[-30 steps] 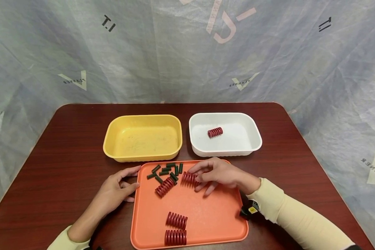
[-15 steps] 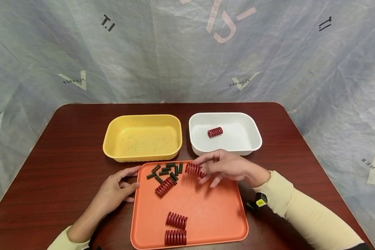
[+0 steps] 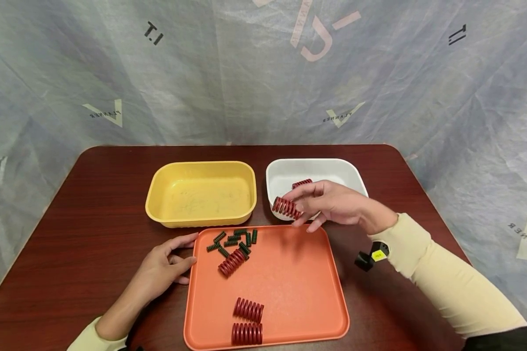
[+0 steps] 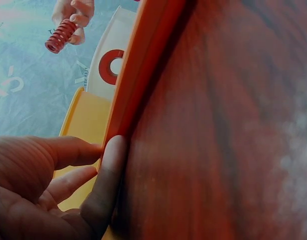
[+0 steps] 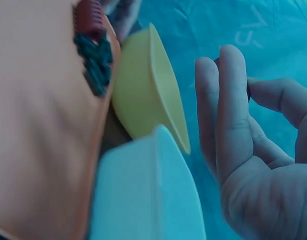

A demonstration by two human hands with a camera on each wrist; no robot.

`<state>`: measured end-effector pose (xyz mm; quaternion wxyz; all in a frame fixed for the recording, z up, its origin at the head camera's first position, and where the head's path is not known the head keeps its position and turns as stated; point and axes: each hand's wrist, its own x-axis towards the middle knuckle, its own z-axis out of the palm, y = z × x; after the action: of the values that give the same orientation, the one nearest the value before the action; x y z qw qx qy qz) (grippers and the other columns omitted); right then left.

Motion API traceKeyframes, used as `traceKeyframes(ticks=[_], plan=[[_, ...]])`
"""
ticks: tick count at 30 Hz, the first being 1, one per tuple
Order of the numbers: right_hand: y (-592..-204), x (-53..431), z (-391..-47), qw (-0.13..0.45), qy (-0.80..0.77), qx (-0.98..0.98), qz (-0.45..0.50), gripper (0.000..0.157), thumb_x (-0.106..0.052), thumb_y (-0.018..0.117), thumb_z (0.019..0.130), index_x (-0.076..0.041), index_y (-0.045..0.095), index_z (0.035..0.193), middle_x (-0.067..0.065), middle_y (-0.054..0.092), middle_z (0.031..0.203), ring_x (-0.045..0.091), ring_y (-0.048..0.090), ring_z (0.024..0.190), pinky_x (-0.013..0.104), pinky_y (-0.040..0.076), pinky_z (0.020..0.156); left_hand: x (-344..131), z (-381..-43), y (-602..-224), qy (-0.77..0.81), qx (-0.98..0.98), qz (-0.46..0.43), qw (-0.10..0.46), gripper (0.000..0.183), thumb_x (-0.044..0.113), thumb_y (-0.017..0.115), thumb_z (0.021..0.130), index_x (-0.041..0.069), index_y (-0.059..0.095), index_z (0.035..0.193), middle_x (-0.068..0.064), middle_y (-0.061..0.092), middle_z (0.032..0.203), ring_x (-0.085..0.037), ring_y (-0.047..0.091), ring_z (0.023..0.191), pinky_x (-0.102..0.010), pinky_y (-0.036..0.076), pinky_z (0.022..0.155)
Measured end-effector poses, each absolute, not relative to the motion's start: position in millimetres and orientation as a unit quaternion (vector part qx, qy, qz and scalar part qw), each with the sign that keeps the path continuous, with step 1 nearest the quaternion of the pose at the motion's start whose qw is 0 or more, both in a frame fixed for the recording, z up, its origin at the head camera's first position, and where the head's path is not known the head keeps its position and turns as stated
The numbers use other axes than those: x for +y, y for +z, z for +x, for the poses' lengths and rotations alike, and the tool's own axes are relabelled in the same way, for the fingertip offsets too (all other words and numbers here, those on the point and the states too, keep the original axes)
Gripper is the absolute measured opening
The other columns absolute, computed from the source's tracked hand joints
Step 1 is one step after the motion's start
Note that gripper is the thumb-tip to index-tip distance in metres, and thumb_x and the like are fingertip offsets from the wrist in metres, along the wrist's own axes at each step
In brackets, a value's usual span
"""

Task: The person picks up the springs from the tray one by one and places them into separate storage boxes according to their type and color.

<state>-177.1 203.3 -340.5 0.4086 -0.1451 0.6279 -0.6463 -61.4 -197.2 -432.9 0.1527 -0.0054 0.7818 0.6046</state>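
Note:
My right hand (image 3: 329,204) pinches a red coil spring (image 3: 285,207) above the near left part of the white bin (image 3: 362,187). In the right wrist view the fingers hide nearly all of that spring. Another red spring (image 3: 301,183) lies in the bin, partly covered by the hand. My left hand (image 3: 162,265) grips the left rim of the orange tray (image 3: 294,287) between thumb and fingers. On the tray, several small dark green springs (image 3: 231,242) cluster at the far left, with a red spring (image 3: 231,263) against them. Two more red springs (image 3: 248,309) lie near the front edge.
Left of the white bin stands a yellow bin (image 3: 202,195), with nothing seen inside. Both bins are behind the tray on a dark red wooden table (image 3: 114,180). A printed grey sheet (image 3: 228,73) hangs behind and beside the table.
My right hand has lifted the red spring off the tray and carried it forward and right, over the white bin's near edge. The left hand stays at the tray rim.

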Motion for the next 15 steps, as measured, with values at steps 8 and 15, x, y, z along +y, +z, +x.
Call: traceKeyframes(ticks=[8,15], plan=[[-328,216,-212,0.398,-0.623,0.662,-0.129,0.034,0.001,0.055,0.101,-0.008,0.068,0.132,0.007,0.066,0.133,0.033,0.074,0.099,0.042,0.065,0.076,-197,-62,-432,0.604,0.782,-0.011,0.154,0.057,0.002,0.069,0.098,0.004,0.05,0.152,-0.024,0.052,0.146,-0.022,0.07,0.078,-0.039,0.064,0.061],[-325,222,-239,0.406,-0.611,0.673,-0.099,0.035,0.003,0.054,0.102,-0.004,0.066,0.134,0.009,0.068,0.128,0.031,0.074,0.098,0.041,0.065,0.078,-197,-61,-431,0.605,0.781,-0.016,0.155,0.057,0.002,0.069,0.098,0.004,0.05,0.152,-0.024,0.052,0.146,-0.024,0.071,0.079,-0.04,0.064,0.061]])
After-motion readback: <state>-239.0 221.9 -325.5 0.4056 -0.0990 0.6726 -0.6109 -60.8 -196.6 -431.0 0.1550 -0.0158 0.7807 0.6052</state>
